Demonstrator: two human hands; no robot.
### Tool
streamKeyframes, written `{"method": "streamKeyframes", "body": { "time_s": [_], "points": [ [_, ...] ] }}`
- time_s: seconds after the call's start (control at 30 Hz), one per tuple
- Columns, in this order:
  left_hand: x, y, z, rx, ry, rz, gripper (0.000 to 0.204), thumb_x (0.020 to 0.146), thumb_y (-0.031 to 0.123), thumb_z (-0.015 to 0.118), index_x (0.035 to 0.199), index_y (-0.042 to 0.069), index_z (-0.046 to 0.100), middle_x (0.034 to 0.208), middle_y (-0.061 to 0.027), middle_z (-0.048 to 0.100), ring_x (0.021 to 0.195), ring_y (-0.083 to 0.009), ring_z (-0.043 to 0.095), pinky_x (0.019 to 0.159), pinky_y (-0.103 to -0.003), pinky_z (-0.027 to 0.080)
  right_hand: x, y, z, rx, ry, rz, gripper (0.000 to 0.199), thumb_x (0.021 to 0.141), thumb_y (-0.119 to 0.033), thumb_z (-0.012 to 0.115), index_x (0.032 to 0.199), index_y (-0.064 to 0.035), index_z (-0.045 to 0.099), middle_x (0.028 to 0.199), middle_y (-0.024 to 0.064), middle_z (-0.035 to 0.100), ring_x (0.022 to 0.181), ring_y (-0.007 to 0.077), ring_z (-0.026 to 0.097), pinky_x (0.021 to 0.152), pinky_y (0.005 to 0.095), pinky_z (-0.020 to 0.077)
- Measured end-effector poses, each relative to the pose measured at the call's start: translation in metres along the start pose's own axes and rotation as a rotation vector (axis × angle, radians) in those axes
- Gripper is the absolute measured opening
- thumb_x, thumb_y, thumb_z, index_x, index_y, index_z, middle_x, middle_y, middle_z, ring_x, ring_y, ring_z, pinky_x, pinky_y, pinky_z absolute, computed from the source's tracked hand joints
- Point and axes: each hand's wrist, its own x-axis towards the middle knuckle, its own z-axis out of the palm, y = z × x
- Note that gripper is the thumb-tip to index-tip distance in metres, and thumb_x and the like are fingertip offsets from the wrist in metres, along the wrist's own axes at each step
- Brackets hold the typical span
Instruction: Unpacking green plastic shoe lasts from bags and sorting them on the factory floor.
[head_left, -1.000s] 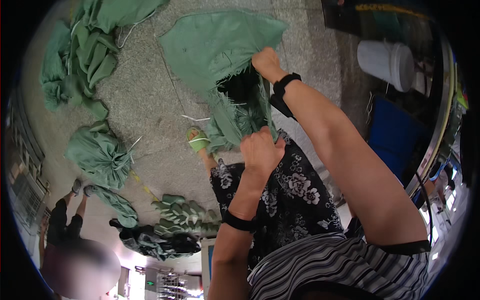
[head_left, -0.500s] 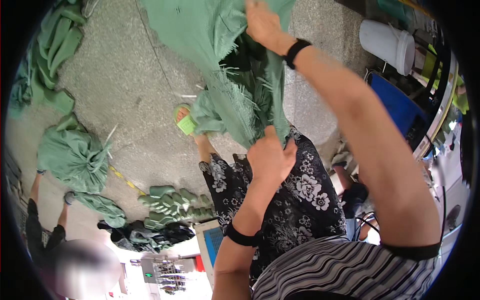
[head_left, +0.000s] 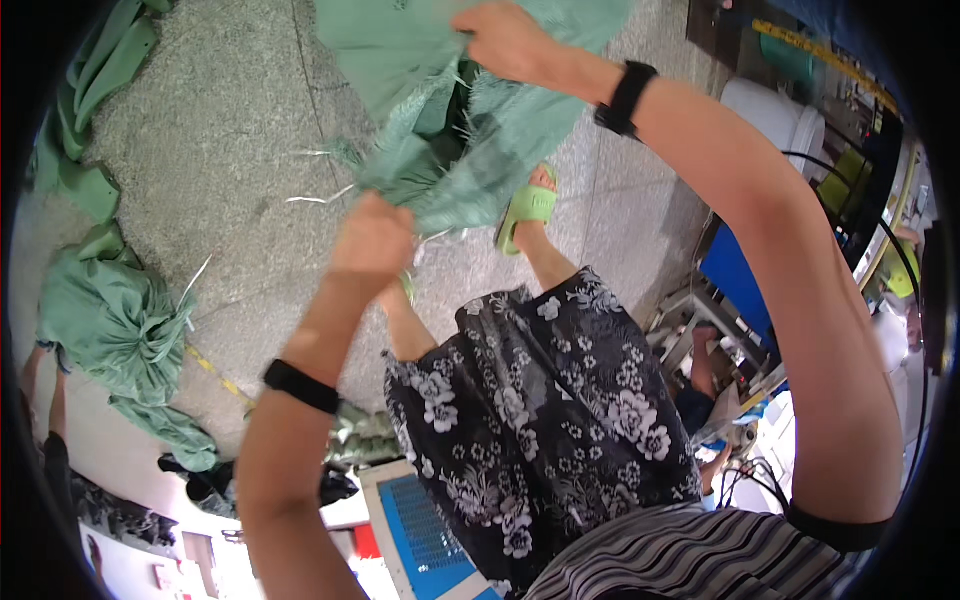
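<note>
A large green woven sack (head_left: 560,110) with a frayed mouth hangs in front of me, its dark opening between my hands. My right hand (head_left: 505,42) is closed on the far part of its rim. Nearer and to the left, my left hand (head_left: 372,238) grips the near edge of the same sack in a fist, slightly blurred. Both wrists wear black bands. Whatever the sack holds is hidden inside it. Below it shows my foot in a green slipper (head_left: 528,208).
A tied green sack (head_left: 115,315) stands on the floor at left, with green curved pieces (head_left: 85,185) piled beyond. A co-worker's arms (head_left: 58,400) reach toward the tied sack. At right are a white bucket (head_left: 770,115) and a blue panel (head_left: 738,285). White ties (head_left: 322,198) lie on the floor.
My left hand has moved left and farther out, pulling the sack's near edge with it. My right hand has shifted slightly left and down. The slippered right foot has come into view.
</note>
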Motion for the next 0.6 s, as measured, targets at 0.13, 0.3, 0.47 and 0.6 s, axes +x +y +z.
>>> {"method": "streamKeyframes", "body": {
  "time_s": [0.13, 0.3, 0.47, 0.6],
  "points": [
    [0.035, 0.035, -0.023, -0.146, 0.203, 0.242, 0.011, 0.063, 0.017, 0.063, 0.058, 0.010, 0.057, 0.057, -0.0059, 0.057, 0.059, -0.0244, 0.055, 0.066, -0.035, 0.043, -0.004, 0.057, -0.003, -0.608, -0.427, -0.253, 0.018, 0.072, -0.016, 0.055, 0.078, -0.0034, 0.066, 0.076, 0.0156, 0.064, 0.077, 0.0347, 0.061, 0.069, 0.0468, 0.0477],
    [0.050, 0.142, -0.048, -0.920, 0.713, -0.067, 0.032, 0.065, 0.004, 0.066, 0.051, 0.006, 0.037, 0.047, -0.0109, 0.038, 0.046, -0.0312, 0.040, 0.053, -0.037, 0.033, -0.004, 0.037, 0.017, -0.165, -0.087, 0.316, 0.020, 0.074, -0.017, 0.052, 0.081, -0.0059, 0.066, 0.086, 0.0175, 0.065, 0.082, 0.0372, 0.062, 0.071, 0.0456, 0.0500],
    [0.024, 0.161, -0.047, -1.025, 0.807, -0.359, 0.036, 0.060, -0.003, 0.066, 0.051, 0.004, 0.032, 0.047, -0.0105, 0.032, 0.044, -0.0306, 0.033, 0.050, -0.035, 0.031, 0.002, 0.000, 0.039, -0.150, -0.282, 0.436, 0.025, 0.076, -0.020, 0.054, 0.089, -0.0047, 0.069, 0.094, 0.0183, 0.066, 0.089, 0.0347, 0.063, 0.076, 0.0434, 0.0512],
    [0.014, 0.170, -0.044, -1.044, 0.777, -0.388, 0.032, 0.061, -0.005, 0.062, 0.052, 0.003, 0.033, 0.048, -0.0102, 0.032, 0.044, -0.0288, 0.033, 0.051, -0.035, 0.032, 0.003, 0.006, 0.057, -0.161, -0.290, 0.440, 0.025, 0.076, -0.021, 0.057, 0.090, -0.0051, 0.069, 0.096, 0.0178, 0.066, 0.089, 0.0339, 0.064, 0.076, 0.0450, 0.0509]
  ]
}}
